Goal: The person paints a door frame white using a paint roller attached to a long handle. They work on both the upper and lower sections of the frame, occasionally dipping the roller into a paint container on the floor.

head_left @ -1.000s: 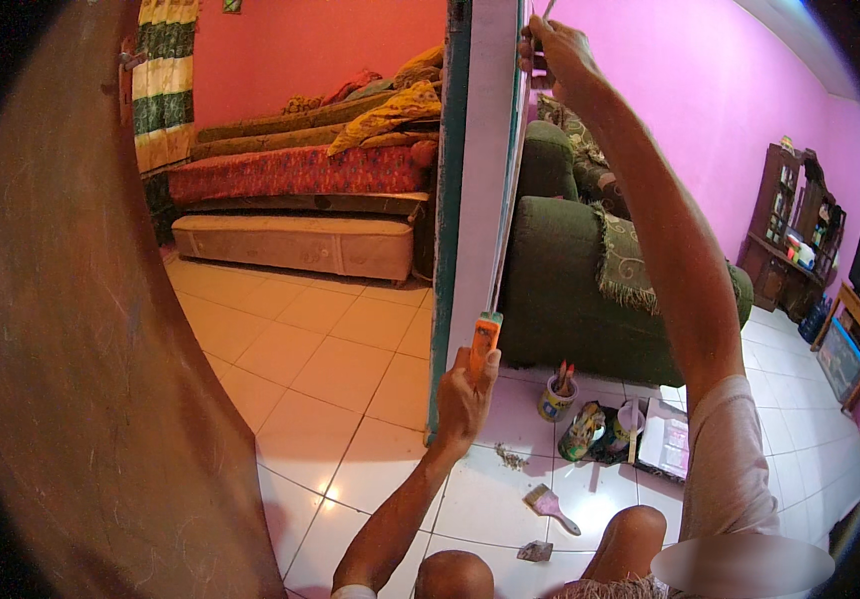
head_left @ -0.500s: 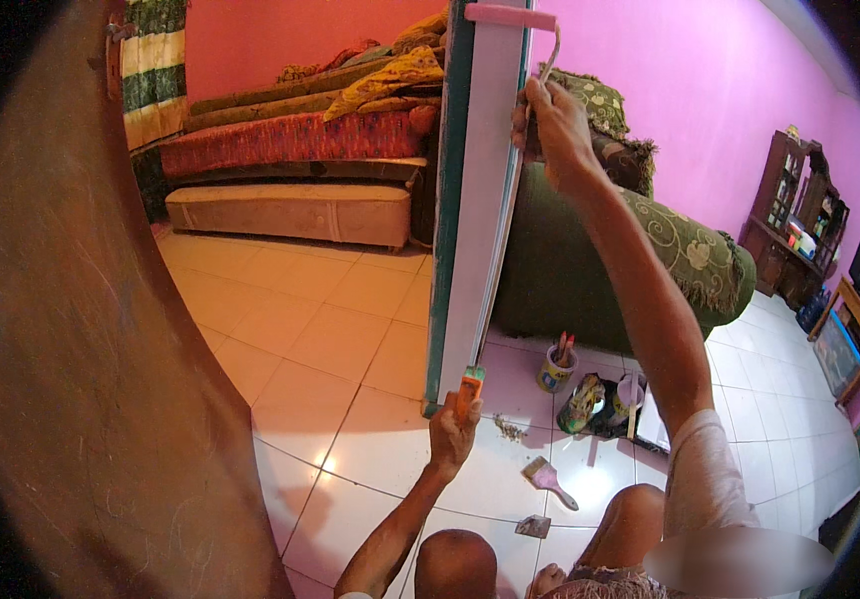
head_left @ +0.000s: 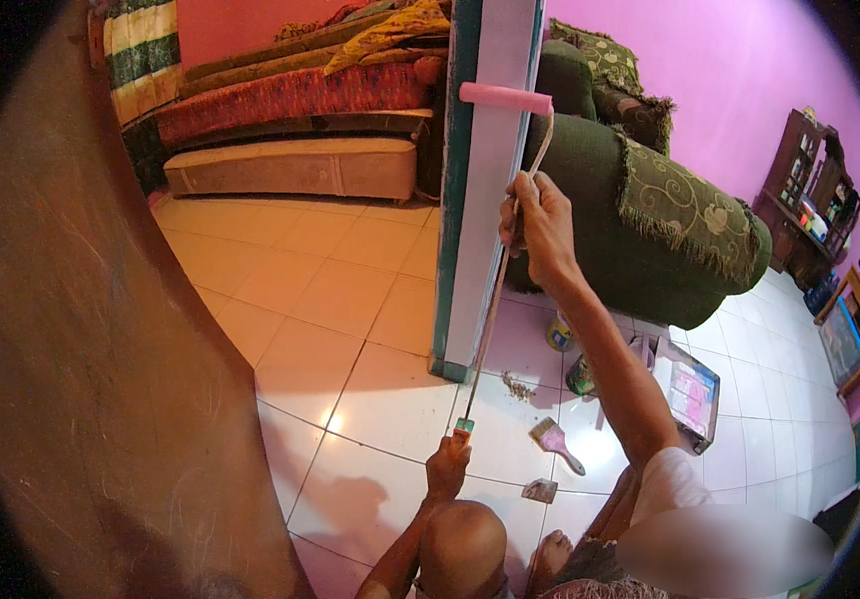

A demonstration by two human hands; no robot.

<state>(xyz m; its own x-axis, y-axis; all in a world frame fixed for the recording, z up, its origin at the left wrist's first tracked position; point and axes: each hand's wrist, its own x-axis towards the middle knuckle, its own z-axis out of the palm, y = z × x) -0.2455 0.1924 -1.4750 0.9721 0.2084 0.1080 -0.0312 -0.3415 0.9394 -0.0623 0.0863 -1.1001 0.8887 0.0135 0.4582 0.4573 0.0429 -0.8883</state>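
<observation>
A long-handled paint roller (head_left: 506, 98) with a pink sleeve lies across the white face of the door post (head_left: 495, 160). My right hand (head_left: 542, 222) is closed around its thin metal rod, just below the bend. Lower down, my left hand (head_left: 447, 467) grips the orange-and-green handle at the rod's bottom end, close to my raised knee. The rod slants along the post between both hands. To the right on the floor lies a flat paintbrush (head_left: 556, 445) with pink paint on it, and nearer me a small flat scraper-like piece (head_left: 540, 490).
A paint tray (head_left: 712, 419) with pink paint stands beyond my right forearm, which partly hides two cans (head_left: 559, 332). Debris (head_left: 518, 386) lies by the post's foot. A green sofa (head_left: 650, 240) stands behind; a brown door panel (head_left: 110, 349) fills the left.
The roller has come down the post, and both my hands have moved lower with it. My right arm has shifted off part of the paint tray, now showing, and covers more of the cans.
</observation>
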